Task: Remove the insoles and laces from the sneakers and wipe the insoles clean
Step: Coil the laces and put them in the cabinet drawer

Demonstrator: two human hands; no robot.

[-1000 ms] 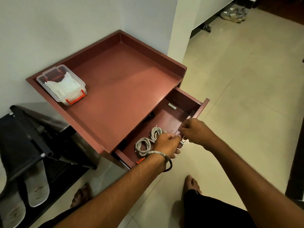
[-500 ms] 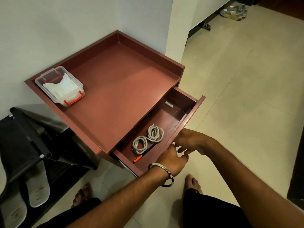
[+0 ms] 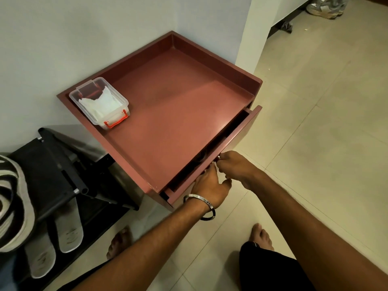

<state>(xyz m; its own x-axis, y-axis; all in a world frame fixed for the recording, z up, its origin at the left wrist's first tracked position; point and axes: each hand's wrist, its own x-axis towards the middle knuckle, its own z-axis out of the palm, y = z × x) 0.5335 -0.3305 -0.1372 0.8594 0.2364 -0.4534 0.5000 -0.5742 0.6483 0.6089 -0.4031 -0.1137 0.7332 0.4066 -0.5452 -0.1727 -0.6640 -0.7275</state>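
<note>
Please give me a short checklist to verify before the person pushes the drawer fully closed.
1. Drawer position: only a narrow gap is left open: ok.
2. Left hand on the drawer front, fingers straight: ok.
3. Right hand at the drawer's top edge, where fingers might get caught: not ok.
4. Nothing sticking out of the gap: the inside is dark: cannot tell.
5. Laces inside the drawer: hidden: cannot tell.
6. Clear plastic box with white wipes on the cabinet top, away from the drawer edge: ok.
</note>
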